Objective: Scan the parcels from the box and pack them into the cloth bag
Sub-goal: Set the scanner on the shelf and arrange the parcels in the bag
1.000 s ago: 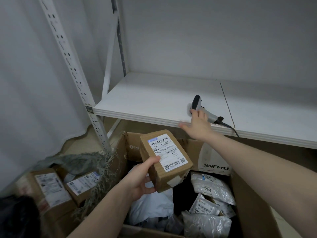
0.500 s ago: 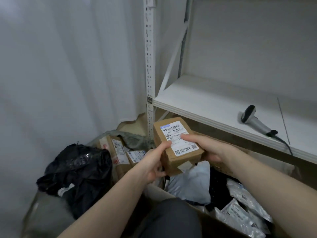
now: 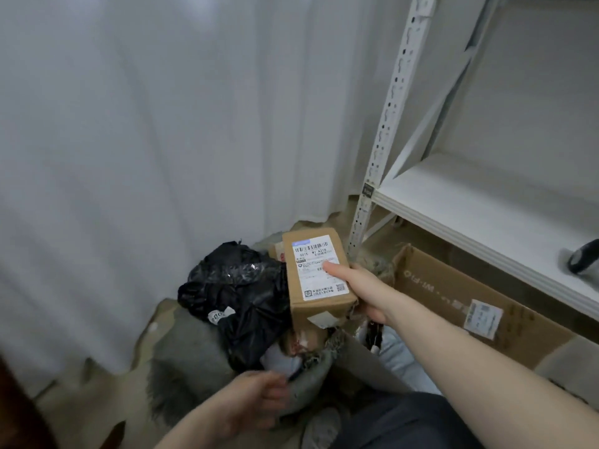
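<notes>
A white curtain (image 3: 146,157) fills most of what I see, hanging to the floor (image 3: 84,403), which is only a dim tan strip along its hem. To my right stands a white metal rack, its shelf (image 3: 486,202) running off the right edge; on that shelf, at the frame's edge, lies the scanner (image 3: 585,261), cut off so that only its dark head shows. Below the shelf's front edge sits the open cardboard box (image 3: 453,296), one flap printed with letters and bearing a small white label; my right forearm hides most of its inside, and only a pale bit of wrapping shows there. On the floor before me the grey cloth bag (image 3: 194,361) gapes, its frayed rim blurred. A black plastic parcel (image 3: 240,293) sits at the bag's mouth, and something pale beneath it I cannot make out. My right hand (image 3: 363,286) grips the brown cardboard parcel (image 3: 319,286) above the bag, thumb pressed on its white label. My left hand (image 3: 256,400), blurred, curls its fingers round the bag's near rim.
</notes>
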